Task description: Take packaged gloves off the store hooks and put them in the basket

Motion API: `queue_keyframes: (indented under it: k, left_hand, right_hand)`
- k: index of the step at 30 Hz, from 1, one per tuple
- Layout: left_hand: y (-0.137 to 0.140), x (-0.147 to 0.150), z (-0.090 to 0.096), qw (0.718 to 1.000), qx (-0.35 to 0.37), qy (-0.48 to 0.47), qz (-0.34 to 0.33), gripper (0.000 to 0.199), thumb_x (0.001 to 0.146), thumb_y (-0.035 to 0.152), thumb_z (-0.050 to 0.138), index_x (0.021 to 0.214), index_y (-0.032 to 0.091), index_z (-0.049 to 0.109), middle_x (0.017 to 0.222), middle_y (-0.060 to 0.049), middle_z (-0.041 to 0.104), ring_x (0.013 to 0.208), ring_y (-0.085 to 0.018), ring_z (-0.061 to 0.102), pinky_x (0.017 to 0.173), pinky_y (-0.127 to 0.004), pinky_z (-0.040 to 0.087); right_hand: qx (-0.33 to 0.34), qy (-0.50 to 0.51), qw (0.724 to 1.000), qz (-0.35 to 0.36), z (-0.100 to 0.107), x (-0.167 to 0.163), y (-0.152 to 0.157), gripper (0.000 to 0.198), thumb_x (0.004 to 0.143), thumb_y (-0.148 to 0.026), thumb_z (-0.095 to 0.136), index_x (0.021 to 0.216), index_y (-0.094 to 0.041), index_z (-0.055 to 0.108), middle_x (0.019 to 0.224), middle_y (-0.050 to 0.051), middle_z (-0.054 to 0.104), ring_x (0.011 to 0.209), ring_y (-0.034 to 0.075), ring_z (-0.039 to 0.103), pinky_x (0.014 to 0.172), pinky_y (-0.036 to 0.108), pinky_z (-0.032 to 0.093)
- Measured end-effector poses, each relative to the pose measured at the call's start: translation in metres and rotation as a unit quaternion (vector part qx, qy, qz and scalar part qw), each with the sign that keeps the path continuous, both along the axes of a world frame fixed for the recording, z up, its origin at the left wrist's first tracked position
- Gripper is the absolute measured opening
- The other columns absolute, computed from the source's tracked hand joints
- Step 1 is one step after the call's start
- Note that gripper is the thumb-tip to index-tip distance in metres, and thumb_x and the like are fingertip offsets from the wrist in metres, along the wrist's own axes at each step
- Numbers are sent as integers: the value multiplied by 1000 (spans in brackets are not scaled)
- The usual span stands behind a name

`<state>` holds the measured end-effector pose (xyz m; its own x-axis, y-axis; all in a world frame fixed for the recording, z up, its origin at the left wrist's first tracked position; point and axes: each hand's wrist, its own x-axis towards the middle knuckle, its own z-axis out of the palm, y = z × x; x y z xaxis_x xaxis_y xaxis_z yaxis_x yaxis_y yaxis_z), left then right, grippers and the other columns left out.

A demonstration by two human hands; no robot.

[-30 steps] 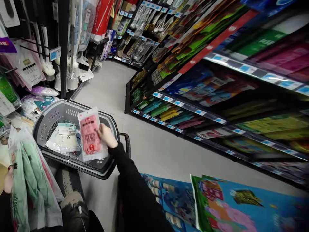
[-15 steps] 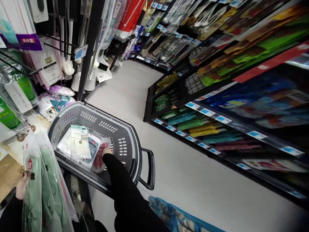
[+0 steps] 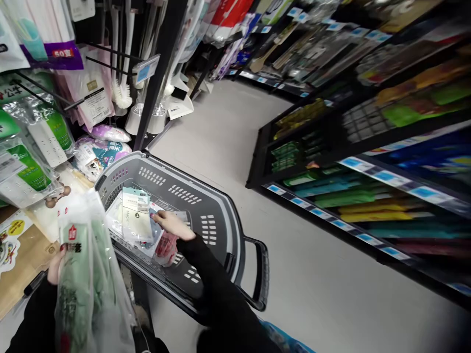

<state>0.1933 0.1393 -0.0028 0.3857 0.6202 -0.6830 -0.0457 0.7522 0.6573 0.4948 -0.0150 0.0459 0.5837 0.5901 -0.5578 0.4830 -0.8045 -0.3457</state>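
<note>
My left hand (image 3: 56, 264) is closed round the edge of a bundle of clear bags of long green gloves (image 3: 79, 264) at the lower left. Inside the grey basket (image 3: 187, 169), my right hand (image 3: 174, 224) stretches its fingers over the packs, its fingertips at the edge of a cream and pale green pack (image 3: 136, 215). Whether they pinch anything is not plain. Partly beneath this hand lies a blue and white pack (image 3: 156, 234). A dark red pack (image 3: 166, 249) rests just below the hand.
A black handle (image 3: 261, 274) sticks out from the basket's right end. Hanging packs (image 3: 55, 132) and toilet brushes (image 3: 121, 93) fill the left rack. Across the grey floor (image 3: 312, 274) runs a shelf with coloured goods (image 3: 375, 215). A brown bag (image 3: 33, 264) lies at the left edge.
My right hand has moved from the dark red pack to the cream and pale green pack. The view has shifted, so the basket sits further right. My left hand keeps the glove bags.
</note>
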Motion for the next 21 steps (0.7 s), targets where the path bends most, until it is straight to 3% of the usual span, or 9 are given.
queue_keyframes:
  k: [1,3,4,8,11,14,16,18,21]
  left_hand:
    - [-3,4,4,1000,-11,2,2,19,61,33,74,71,17,67,64,-3,69,79,-28,66,70,-39,54]
    - [-8,12,14,999,-37,-5,-6,19,49,25,78,64,18,67,59,-4,69,79,-33,67,70,-39,55]
    - [-12,17,20,999,-48,-13,-12,20,49,25,78,65,17,68,61,-5,70,79,-33,67,70,-40,55]
    - [-27,29,40,996,-69,-61,-19,23,59,27,73,77,13,70,72,-9,73,79,-32,68,72,-41,55]
    - [-39,33,46,996,-38,-77,-8,28,61,30,73,82,12,71,74,-9,73,77,-30,68,73,-40,54]
    - [-51,37,50,995,32,-90,0,37,59,30,76,92,12,70,78,-9,74,76,-29,68,74,-38,53]
    - [-61,41,56,991,107,-81,-6,43,58,28,78,97,13,69,84,-9,74,83,-29,67,78,-37,51]
    - [-73,47,66,984,164,-66,-29,45,61,29,78,101,13,67,94,-11,72,93,-31,64,83,-38,48]
    - [-92,54,90,978,180,-75,-70,45,69,33,72,110,16,63,111,-10,67,108,-31,56,93,-39,42]
  right_hand:
    - [64,36,997,26,19,-16,2,32,92,-41,39,80,-17,56,74,1,62,67,11,56,62,21,42]
    - [270,154,950,31,53,-54,1,23,88,-40,45,80,-19,51,68,-1,57,61,12,51,57,22,38]
    - [308,187,933,31,67,-73,-1,24,82,-42,52,77,-19,48,63,-3,53,57,12,48,53,22,35]
    - [280,136,949,-51,93,-127,-13,35,67,-44,68,80,-22,44,68,-2,53,62,16,48,56,26,32]
    - [274,150,947,-72,88,-139,-20,34,72,-39,64,98,-22,50,89,4,60,85,25,54,71,32,37]
    - [286,164,938,-102,71,-140,-29,44,74,-36,62,113,-21,49,102,8,62,95,29,54,81,38,38]
    - [341,246,896,-138,54,-138,-36,45,72,-36,64,112,-19,51,106,9,62,98,29,56,85,38,40]
    - [394,373,819,-187,37,-135,-46,42,71,-37,66,107,-18,55,106,9,64,98,27,59,86,38,43]
    - [412,494,716,-272,21,-131,-64,37,69,-37,70,98,-17,61,99,8,67,87,26,64,78,37,48]
